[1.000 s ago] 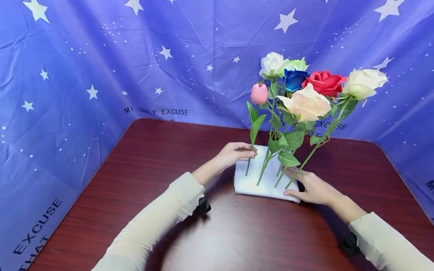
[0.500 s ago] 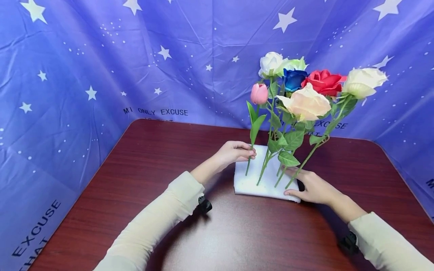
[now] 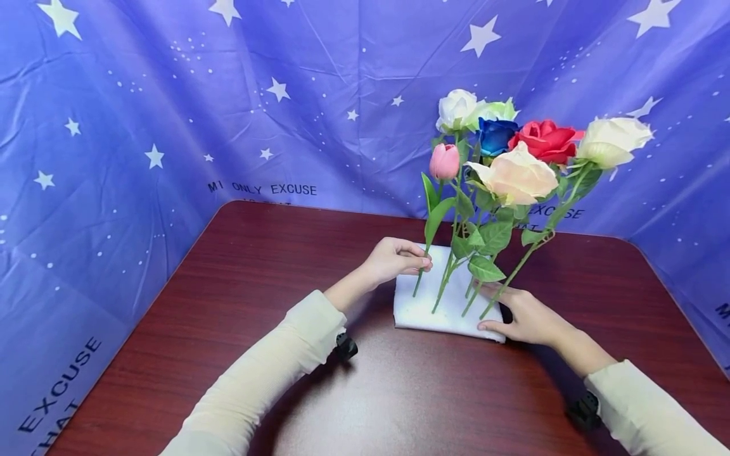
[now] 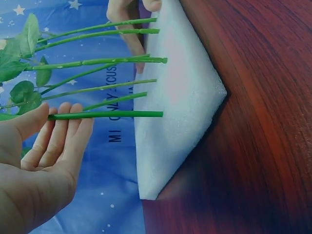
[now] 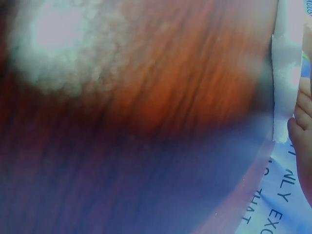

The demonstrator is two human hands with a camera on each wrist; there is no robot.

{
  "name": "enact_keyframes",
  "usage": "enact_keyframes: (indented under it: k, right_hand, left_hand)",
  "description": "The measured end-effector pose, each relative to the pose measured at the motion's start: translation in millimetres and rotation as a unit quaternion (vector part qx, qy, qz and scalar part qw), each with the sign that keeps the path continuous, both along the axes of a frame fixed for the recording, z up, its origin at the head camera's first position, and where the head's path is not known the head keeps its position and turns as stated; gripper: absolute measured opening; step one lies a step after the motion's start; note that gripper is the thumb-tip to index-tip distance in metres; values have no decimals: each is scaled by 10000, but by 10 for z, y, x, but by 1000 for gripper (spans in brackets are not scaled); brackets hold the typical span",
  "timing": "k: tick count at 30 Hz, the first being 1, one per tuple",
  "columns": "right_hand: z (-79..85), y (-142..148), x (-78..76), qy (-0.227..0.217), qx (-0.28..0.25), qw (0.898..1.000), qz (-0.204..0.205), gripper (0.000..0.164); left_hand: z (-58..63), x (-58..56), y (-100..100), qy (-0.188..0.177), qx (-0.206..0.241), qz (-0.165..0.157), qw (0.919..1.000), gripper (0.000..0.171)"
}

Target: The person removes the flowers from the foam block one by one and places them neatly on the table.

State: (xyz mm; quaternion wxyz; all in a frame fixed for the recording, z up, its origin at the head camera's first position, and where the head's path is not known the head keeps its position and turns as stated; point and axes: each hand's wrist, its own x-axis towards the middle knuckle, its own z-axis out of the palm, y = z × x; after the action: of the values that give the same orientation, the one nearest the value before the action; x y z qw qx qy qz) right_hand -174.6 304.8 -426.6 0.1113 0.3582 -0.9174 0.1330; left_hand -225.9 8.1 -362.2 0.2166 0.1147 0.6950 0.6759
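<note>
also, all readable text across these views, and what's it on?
"MI ONLY EXCUSE": blue backdrop, head view, left of center.
"EXCUSE": blue backdrop, head view, far left; word below partly cut off.
"THAT": blue backdrop, right wrist view.
Other backdrop text is cut off or partly hidden, some by flowers.

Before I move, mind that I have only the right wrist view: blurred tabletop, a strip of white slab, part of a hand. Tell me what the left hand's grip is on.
Observer: The left hand's grip is on the green stem of a pink tulip.
Operator: Tell me where that stem's lower end is.
Observer: It meets the white slab, leftmost of the visible stems in the head view.
Operator: Name the bloom farthest right in that view.
Observer: A cream rose, on a stem that leans to the right.
</note>
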Motion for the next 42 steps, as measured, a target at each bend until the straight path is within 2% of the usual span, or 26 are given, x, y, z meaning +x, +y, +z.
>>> enact_keyframes:
  k: [6, 10, 14, 17, 35, 39, 42]
  right_hand:
    - [19, -6, 7, 31, -3, 10000, 17, 65]
    - [28, -19, 14, 45, 75, 10000, 22, 65]
    - [24, -25, 20, 1, 135, 9999, 6, 65]
    - [16, -19, 26, -3, 132, 9999, 12, 65]
    - [54, -35, -1, 56, 110, 9997, 213, 67]
    - [72, -48, 5, 71, 71, 9995, 287, 69]
    - [84, -61, 9, 81, 92, 9994, 312, 70]
  left_hand:
    - [-24, 14, 16, 188, 67, 55, 9998, 20]
    - [-64, 34, 22, 655, -128, 65, 9978, 18]
    - [-107, 50, 11, 1150, -401, 146, 9924, 16]
    - [-130, 53, 6, 1326, -502, 86, 9899, 16]
    - [-99, 40, -17, 1494, -860, -47, 9850, 18]
    - [-86, 44, -10, 1517, -819, -143, 9849, 19]
    - [-96, 52, -27, 1360, -575, -66, 9890, 21]
